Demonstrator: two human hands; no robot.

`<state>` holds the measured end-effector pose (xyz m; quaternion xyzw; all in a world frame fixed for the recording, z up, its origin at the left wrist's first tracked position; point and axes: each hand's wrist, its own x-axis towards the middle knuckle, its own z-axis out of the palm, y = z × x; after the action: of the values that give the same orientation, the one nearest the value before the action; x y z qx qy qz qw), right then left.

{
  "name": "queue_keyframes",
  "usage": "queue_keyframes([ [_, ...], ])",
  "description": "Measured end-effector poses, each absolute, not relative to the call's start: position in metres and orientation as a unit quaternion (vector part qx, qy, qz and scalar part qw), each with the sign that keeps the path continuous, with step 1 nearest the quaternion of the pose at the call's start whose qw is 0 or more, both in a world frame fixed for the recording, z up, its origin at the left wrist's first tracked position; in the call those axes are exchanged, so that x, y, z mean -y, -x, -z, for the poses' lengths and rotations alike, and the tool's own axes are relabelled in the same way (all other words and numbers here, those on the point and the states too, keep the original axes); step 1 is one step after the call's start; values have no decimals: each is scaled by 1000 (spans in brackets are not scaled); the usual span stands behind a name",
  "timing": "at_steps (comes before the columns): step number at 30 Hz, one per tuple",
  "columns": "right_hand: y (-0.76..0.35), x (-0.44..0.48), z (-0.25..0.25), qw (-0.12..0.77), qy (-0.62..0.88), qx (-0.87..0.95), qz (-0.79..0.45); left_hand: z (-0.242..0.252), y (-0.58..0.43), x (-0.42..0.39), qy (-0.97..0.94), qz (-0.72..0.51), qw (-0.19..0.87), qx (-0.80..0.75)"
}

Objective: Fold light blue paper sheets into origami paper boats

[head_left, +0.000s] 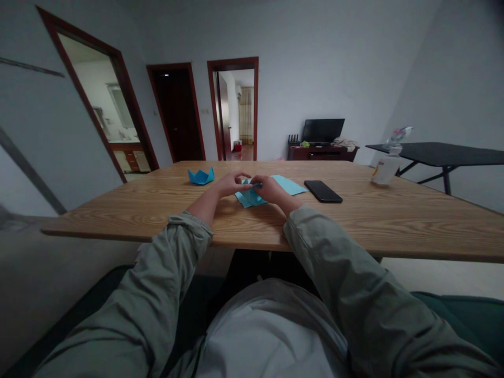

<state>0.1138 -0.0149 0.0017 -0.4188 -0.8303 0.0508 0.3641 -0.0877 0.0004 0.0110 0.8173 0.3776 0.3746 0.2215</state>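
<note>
- Blue folded paper (248, 197) lay on the worktop (118, 220) straight ahead of me, long axis sideways, between the hands.
- Left hand (232, 184) and right hand (271, 189) closed narrowly on it, fingertips nearly meeting; right hand sat nearer its longer end.

The light was dim and flat, the wall (444, 68) dull grey and darkening toward the top corners, while the doorway (98, 100) on the left glowed brighter. Shadows under the left hand (232, 184) and right hand (272, 189) stayed soft. Wide-lens distortion bowed the bench (374, 220) toward the edges.
</note>
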Motion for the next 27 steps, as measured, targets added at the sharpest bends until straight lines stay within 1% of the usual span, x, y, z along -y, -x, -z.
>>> queue_keyframes([
  [2,-113,14,-2,378,411,828,-55,-12,89,0,-817,-365,223,-386],
  [8,-121,12,-8,461,424,777,-54,-10,107,-10,-816,-333,200,-428],
  [15,-158,-7,-2,476,466,745,-25,-5,128,-14,-803,-309,229,-455],
  [18,-173,-18,3,476,488,731,-12,-5,135,-15,-789,-351,191,-467],
  [23,-184,-23,8,479,493,726,-3,-7,150,-16,-740,-451,83,-493],
  [27,-184,-23,9,472,495,730,-4,-8,154,-16,-716,-452,23,-532],
])
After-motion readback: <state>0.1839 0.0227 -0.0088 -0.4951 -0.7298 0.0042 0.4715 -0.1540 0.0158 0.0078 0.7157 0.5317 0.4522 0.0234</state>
